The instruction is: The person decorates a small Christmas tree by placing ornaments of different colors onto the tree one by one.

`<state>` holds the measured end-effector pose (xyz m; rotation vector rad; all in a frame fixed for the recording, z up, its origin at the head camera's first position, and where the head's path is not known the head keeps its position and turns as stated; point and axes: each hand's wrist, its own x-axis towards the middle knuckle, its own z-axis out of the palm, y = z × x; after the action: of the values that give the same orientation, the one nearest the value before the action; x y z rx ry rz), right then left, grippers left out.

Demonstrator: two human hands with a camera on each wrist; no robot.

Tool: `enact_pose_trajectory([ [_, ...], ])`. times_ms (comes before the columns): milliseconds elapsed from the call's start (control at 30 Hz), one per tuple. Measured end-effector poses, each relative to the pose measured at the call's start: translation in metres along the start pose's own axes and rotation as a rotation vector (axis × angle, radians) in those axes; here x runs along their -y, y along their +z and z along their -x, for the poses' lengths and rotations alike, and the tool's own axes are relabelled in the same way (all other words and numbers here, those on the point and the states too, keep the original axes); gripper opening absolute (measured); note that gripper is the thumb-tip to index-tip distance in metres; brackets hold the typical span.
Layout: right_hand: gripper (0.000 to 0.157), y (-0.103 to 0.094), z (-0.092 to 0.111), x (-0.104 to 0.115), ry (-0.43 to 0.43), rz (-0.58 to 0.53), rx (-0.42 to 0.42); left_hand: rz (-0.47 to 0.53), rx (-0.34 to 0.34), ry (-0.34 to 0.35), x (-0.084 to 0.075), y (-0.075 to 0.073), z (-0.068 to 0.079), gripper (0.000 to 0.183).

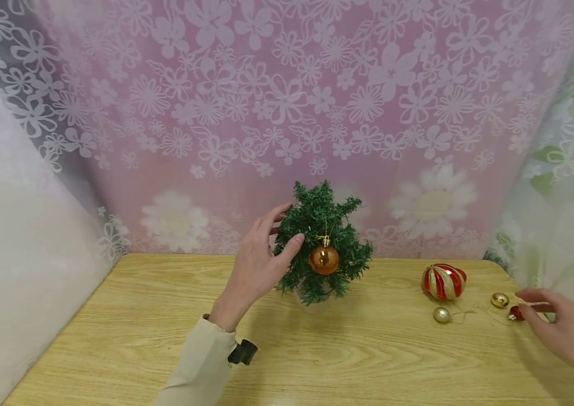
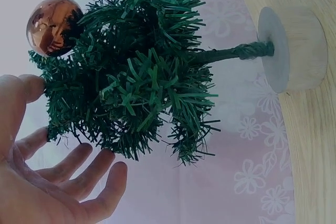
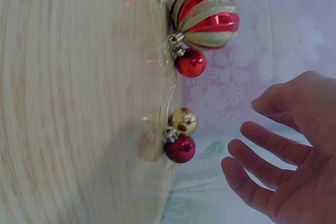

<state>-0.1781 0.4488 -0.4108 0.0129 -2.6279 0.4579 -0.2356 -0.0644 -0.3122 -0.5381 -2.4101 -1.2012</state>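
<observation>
Green tree branches (image 1: pixel 312 211) partly hide the base (image 1: pixel 314 307) in head view; our left hand (image 1: pixel 257 258) spreads alongside; our right hand (image 1: pixel 566 324), fingers parted, partly covers a dark-red bauble (image 1: pixel 515 313).

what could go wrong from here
The right hand could bump the small dark red bauble; being round, it might roll across the table or knock the nearby gold bauble. The left hand, at the tree's side, might jostle it, perhaps swinging the copper bauble.
</observation>
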Motion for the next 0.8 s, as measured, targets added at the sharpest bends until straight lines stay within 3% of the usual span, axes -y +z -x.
enact_pose_trajectory([
  [200, 0.016, 0.006, -0.001, -0.012, -0.028, 0.043, 0.061, 0.073, 0.046, 0.007, 0.006, -0.003, -0.002, 0.058],
  [500, 0.023, 0.01, -0.008, -0.025, -0.016, 0.073, 0.307, 0.167, 0.096, 0.014, 0.014, -0.006, -0.006, 0.058],
  [800, 0.009, 0.013, -0.006, -0.024, -0.01, 0.084, 0.353, 0.187, 0.138, -0.011, 0.016, -0.01, -0.011, 0.057],
])
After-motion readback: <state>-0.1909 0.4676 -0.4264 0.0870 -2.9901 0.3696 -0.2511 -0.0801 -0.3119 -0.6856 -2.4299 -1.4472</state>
